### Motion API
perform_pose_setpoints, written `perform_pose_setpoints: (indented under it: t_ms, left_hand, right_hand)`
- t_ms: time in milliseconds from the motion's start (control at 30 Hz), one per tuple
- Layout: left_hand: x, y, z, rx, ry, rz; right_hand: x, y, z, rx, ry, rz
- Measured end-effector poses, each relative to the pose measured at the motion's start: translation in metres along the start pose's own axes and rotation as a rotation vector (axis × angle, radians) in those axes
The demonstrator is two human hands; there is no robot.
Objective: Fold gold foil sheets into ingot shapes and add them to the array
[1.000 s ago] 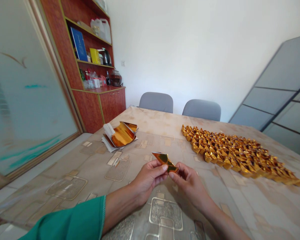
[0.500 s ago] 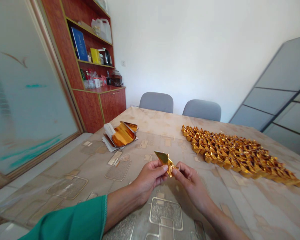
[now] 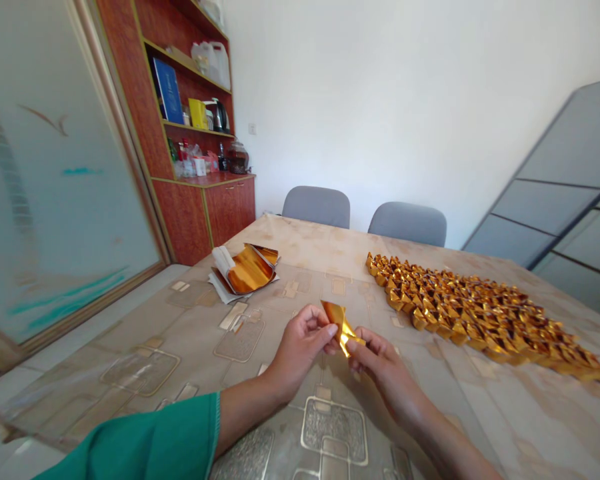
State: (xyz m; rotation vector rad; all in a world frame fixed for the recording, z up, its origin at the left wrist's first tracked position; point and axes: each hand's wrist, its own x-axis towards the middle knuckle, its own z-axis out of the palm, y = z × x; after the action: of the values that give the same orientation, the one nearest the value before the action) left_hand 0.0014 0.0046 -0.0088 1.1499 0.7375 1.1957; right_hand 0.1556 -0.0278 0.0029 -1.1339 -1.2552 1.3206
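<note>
The patterned table (image 3: 190, 333) holds gold foil sheets (image 3: 247, 270) — and rows of folded foil pieces (image 3: 480, 317).

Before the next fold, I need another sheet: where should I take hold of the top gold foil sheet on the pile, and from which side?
Probably at the curled far-right corner of the gold foil sheet, coming from the right with the left hand, the nearer hand. That edge appears to curl up off the pile, leaving room to pinch it.
</note>
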Motion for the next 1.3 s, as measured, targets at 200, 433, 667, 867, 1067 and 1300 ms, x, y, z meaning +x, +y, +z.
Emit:
perform_pose_setpoints:
  t_ms: [200, 433, 667, 867, 1067, 1300]
  left_hand:
    - [0.003, 0.004, -0.010, 0.684, -0.067, 0.569]
    - [0.005, 0.013, -0.012, 0.974, -0.068, 0.945]
    - [-0.001, 0.014, -0.008, 0.836, -0.094, 0.681]
    - [-0.003, 0.018, -0.001, 0.644, -0.137, 0.255]
    - [-0.003, 0.017, 0.000, 0.529, -0.138, 0.103]
    - [-0.004, 0.012, 0.001, 0.343, -0.179, -0.089]
  right_hand:
    - [-0.002, -0.005, -0.002, 0.149, 0.025, 0.085]
    - [-0.004, -0.007, -0.008, 0.008, -0.024, 0.027]
    - [-0.005, -0.019, -0.015, -0.534, 0.145, -0.511]
    - [-0.007, -0.020, -0.012, -0.517, 0.049, -0.495]
    - [0.000, -0.017, -0.020, -0.428, 0.044, -0.401]
    - [0.000, -0.016, -0.020, -0.392, 0.134, -0.399]
